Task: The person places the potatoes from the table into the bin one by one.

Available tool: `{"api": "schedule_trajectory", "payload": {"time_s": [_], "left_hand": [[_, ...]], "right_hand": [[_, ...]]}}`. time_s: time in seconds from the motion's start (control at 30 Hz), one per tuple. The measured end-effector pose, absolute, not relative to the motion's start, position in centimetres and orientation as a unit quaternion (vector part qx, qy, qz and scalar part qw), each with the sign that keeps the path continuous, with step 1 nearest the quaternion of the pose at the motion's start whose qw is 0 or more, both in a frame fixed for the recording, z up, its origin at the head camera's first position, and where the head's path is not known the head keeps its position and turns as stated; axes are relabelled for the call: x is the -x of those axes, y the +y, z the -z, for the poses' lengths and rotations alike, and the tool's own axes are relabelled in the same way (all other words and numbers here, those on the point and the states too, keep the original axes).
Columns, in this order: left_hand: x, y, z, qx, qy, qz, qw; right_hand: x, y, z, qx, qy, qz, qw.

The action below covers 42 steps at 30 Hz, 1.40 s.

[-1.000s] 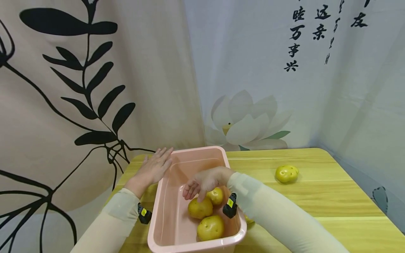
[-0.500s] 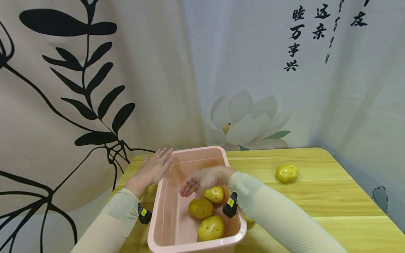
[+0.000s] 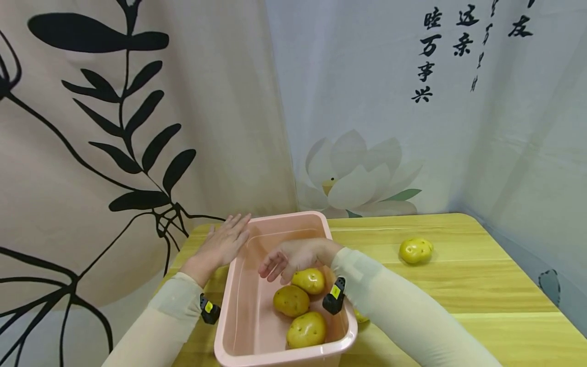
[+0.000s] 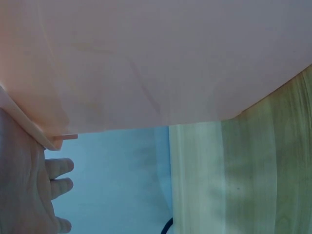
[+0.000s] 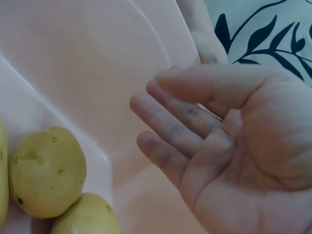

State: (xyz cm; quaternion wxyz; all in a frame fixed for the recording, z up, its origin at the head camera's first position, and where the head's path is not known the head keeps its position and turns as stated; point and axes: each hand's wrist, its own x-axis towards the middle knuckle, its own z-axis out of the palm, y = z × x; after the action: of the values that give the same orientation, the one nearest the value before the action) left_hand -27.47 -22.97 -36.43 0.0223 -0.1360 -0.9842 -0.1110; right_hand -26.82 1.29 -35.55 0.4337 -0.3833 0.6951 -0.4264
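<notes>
A pink plastic tub (image 3: pixel 245 326) stands on the table with three yellow potatoes inside: one near the front (image 3: pixel 306 330), a browner potato (image 3: pixel 291 300) behind it, and a third potato (image 3: pixel 309 281) farthest back. My left hand (image 3: pixel 222 242) lies flat on the tub's left rim near the far corner, fingers straight. In the left wrist view its fingertips (image 4: pixel 61 166) show past the rim, beside the tub's outer wall. My right hand (image 3: pixel 293 259) hovers inside the tub over the farthest potato, holding nothing. The right wrist view shows its palm with fingers (image 5: pixel 168 126) loosely bent, apart from the potatoes (image 5: pixel 48 170).
Another potato (image 3: pixel 416 251) sits on the wooden table (image 3: pixel 481 285) to the right of the tub. One more potato (image 3: pixel 361 316) is partly hidden between the tub's right side and my right sleeve. A printed curtain (image 3: pixel 229 102) hangs behind the table.
My right hand has risen slightly and shifted a little left, uncovering more of the farthest potato, which has moved slightly up and left. My left hand has stayed on the rim.
</notes>
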Motion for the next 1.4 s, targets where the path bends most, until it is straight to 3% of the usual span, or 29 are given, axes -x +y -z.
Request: {"api": "schedule_trajectory", "payload": {"time_s": [0.77,1.2,1.4], "left_hand": [[27.8,-23.1,36.4,0.146,-0.983,0.107,0.025],[27.7,-23.2,36.2,0.145,-0.983,0.111,0.015],[27.5,-23.1,36.3,0.140,-0.983,0.115,0.010]], "right_hand": [[26.4,1.5,32.7,0.410,0.642,0.484,0.431],[25.9,4.0,29.9,0.448,0.629,0.489,0.406],[25.5,5.5,29.6,0.455,0.637,0.501,0.369]]}}
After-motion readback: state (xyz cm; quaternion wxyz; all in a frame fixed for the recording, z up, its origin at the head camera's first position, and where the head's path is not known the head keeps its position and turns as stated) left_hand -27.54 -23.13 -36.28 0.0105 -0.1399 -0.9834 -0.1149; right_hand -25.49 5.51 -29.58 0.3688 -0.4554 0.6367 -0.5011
